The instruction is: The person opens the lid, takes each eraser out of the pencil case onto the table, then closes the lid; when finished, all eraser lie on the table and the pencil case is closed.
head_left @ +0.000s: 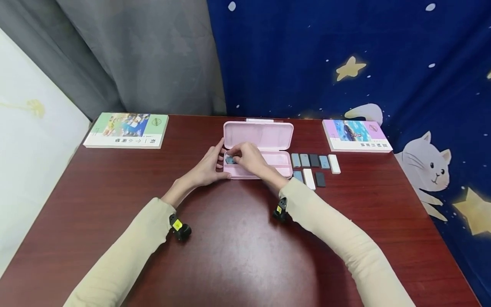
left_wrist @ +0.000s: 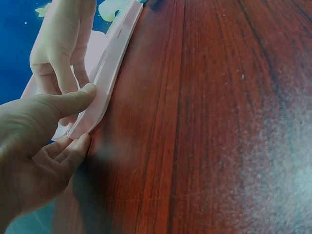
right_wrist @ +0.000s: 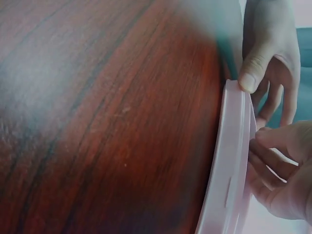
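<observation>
An open pink pencil case (head_left: 274, 158) lies on the table with its lid (head_left: 258, 135) tipped back. My left hand (head_left: 209, 165) holds its left end, thumb at the front corner and fingers along the side; the left wrist view shows the thumb (left_wrist: 80, 100) on the front wall. Inside the rear left compartment, my right hand (head_left: 249, 158) pinches a small grey-blue eraser (head_left: 230, 160), partly hidden by the fingers. In the right wrist view, those bent fingers (right_wrist: 268, 168) reach over the case wall (right_wrist: 229, 146).
Right of the case, several block-shaped erasers (head_left: 314, 160) in grey-blue, black and white lie in two rows. A green-covered book (head_left: 126, 130) lies at the back left, a purple-covered one (head_left: 356, 135) at the back right. Behind the lid is a white flat item (head_left: 259, 120). Curtains (head_left: 268, 55) hang behind the table.
</observation>
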The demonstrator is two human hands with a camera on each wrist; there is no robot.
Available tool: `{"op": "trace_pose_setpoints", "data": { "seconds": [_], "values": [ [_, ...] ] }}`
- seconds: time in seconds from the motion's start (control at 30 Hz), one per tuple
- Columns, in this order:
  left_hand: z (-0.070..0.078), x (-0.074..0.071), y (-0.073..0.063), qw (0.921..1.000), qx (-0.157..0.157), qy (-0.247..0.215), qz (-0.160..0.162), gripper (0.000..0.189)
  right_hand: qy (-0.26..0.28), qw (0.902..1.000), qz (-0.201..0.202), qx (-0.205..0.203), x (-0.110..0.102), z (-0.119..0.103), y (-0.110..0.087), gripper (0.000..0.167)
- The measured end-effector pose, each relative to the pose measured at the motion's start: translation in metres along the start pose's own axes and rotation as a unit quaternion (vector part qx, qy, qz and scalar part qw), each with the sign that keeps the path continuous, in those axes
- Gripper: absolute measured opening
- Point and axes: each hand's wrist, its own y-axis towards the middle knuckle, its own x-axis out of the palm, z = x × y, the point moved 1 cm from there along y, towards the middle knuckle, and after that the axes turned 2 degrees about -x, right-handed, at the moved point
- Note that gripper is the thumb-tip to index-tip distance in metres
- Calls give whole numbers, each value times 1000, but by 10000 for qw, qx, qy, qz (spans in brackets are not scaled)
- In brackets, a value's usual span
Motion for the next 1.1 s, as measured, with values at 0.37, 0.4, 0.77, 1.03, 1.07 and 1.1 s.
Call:
{"op": "trace_pose_setpoints", "data": {
  "seconds": [0.37, 0.4, 0.77, 1.03, 1.07, 1.1],
  "values": [
    [0, 1, 2, 10000, 61, 8, 54, 109, -746, 9969, -134, 196, 4, -3, 1, 21],
    [0, 1, 2, 9999, 76, 21, 68, 109, -797, 9965, -147, 217, 3, -3, 2, 20],
    [0, 0, 2, 10000, -59, -3, 24, 111, -698, 9960, -272, 487, -2, -7, 4, 12],
    [1, 0, 1, 9999, -116, 2, -12, 111, -59, 9991, -132, 398, -6, -3, 3, 17],
    [2, 0, 1, 9999, -119, -10, -25, 111, 35, 9992, -89, 376, -7, -2, 2, 18],
    [2, 0, 1, 9999, -124, -17, -36, 111, 128, 9993, -54, 349, -8, -1, 2, 19]
  ]
}}
